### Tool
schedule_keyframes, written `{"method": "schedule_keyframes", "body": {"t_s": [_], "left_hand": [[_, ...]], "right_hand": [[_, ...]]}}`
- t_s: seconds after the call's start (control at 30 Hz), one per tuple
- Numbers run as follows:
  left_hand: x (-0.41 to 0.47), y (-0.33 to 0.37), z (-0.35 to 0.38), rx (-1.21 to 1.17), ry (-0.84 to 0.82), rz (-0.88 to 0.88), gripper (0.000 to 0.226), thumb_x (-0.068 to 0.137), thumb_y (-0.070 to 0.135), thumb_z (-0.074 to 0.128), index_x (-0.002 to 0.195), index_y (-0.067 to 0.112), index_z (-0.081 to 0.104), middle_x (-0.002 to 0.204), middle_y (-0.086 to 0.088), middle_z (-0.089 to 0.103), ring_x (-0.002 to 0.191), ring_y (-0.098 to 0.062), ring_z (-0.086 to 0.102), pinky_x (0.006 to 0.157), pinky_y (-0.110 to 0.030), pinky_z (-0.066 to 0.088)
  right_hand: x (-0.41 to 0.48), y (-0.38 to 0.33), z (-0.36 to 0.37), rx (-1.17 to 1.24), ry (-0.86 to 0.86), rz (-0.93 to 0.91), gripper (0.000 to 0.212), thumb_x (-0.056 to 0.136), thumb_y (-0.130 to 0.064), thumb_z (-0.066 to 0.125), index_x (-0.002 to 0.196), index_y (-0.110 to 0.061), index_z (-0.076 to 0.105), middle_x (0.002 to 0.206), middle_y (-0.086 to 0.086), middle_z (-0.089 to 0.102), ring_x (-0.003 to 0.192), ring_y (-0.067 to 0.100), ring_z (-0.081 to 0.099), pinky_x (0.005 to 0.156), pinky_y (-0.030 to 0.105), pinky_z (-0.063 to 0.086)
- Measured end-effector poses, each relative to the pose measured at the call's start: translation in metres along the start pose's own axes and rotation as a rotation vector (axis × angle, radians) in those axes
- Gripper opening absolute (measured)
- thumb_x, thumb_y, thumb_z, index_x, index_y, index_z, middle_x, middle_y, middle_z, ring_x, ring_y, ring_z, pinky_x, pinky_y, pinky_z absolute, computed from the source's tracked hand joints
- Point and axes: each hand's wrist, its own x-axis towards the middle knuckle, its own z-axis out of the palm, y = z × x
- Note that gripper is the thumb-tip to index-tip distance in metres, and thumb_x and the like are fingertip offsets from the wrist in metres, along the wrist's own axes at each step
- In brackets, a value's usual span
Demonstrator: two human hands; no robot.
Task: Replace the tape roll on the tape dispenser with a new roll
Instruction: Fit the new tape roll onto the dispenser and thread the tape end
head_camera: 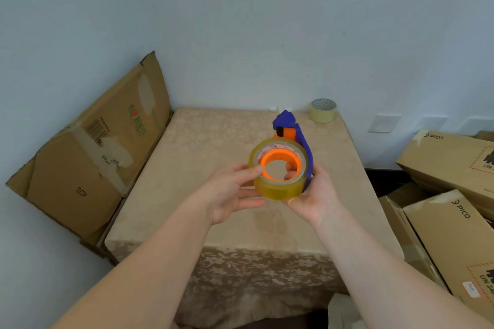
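The dispenser (291, 139), a clear roll (278, 184) on its orange hub, is held above the table (203, 141), blue nose pointing away and up. The right hand (315, 195) clasps its frame; the left hand (230, 192) grips the roll's near rim. A second roll (323, 111) sits on the table's far corner.

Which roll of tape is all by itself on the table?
The small pale roll at the table's far corner. The big yellowish roll sits on the blue dispenser, held in both hands.
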Motion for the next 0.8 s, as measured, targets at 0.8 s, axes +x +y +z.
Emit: {"method": "schedule_keyframes", "body": {"t_s": [0.8], "left_hand": [[0.142,0.019,-0.035,-0.036,0.298,-0.009,0.049,0.086,0.011,0.061,0.131,0.009,0.04,0.126,-0.016,0.059,0.086,-0.023,0.067,0.055,-0.033,0.06]], "right_hand": [[0.139,-0.028,0.015,-1.074,0.301,-0.309,0.018,0.078,-0.038,0.065,0.071,-0.021,0.061,0.095,0.013,0.071,0.086,0.026,0.065,0.086,0.045,0.055]]}}
